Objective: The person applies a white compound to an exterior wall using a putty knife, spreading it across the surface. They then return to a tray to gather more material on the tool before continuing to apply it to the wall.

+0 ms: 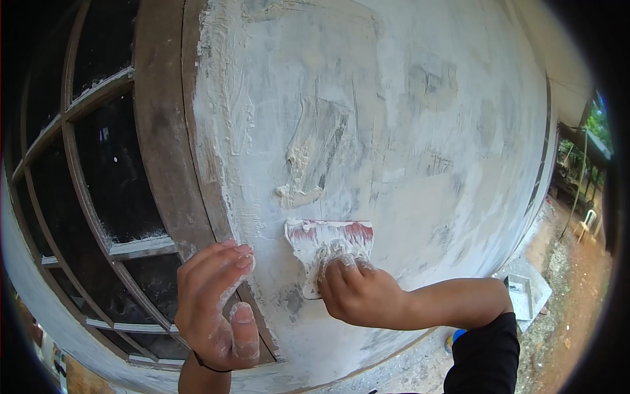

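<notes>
My right hand (pixel 357 292) grips a red putty scraper (pixel 328 240) smeared with white filler and presses its blade flat against the grey plastered wall (pixel 407 118). A ridge of wet filler (pixel 303 177) sits on the wall just above the blade. My left hand (pixel 216 305), dusted with white filler, rests with its fingertips against the brown wooden window frame (pixel 164 131), fingers apart and holding nothing.
A window with dark panes and wooden bars (pixel 98 171) fills the left side. At the lower right, a white tray (pixel 522 295) lies on the concrete ground beside reddish dirt. A pale chair (pixel 586 223) stands far right.
</notes>
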Demonstrator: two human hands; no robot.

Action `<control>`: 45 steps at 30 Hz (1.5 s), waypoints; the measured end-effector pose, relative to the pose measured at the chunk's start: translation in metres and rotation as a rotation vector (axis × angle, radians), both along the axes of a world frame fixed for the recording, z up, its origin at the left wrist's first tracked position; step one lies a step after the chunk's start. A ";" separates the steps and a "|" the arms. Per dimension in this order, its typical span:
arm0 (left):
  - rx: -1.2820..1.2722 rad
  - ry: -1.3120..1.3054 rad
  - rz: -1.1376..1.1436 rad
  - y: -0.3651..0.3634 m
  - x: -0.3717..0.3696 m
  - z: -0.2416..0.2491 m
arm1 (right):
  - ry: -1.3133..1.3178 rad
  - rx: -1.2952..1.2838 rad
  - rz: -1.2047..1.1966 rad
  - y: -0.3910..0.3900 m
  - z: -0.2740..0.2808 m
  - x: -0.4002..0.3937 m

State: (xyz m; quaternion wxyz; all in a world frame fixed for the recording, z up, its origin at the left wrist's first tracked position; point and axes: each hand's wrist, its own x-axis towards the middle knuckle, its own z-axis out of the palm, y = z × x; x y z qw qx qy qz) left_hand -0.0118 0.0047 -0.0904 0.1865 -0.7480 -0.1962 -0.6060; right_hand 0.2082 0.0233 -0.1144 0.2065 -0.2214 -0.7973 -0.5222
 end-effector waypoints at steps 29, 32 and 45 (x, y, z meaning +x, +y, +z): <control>0.020 0.004 -0.101 0.018 -0.015 0.004 | 0.074 0.023 -0.048 0.000 -0.038 -0.019; 0.033 0.008 -0.093 0.013 -0.018 0.005 | 0.218 -0.097 -0.057 -0.027 -0.002 -0.005; 0.044 -0.086 -0.127 0.006 -0.016 0.007 | 0.140 0.381 -0.212 0.049 0.009 -0.029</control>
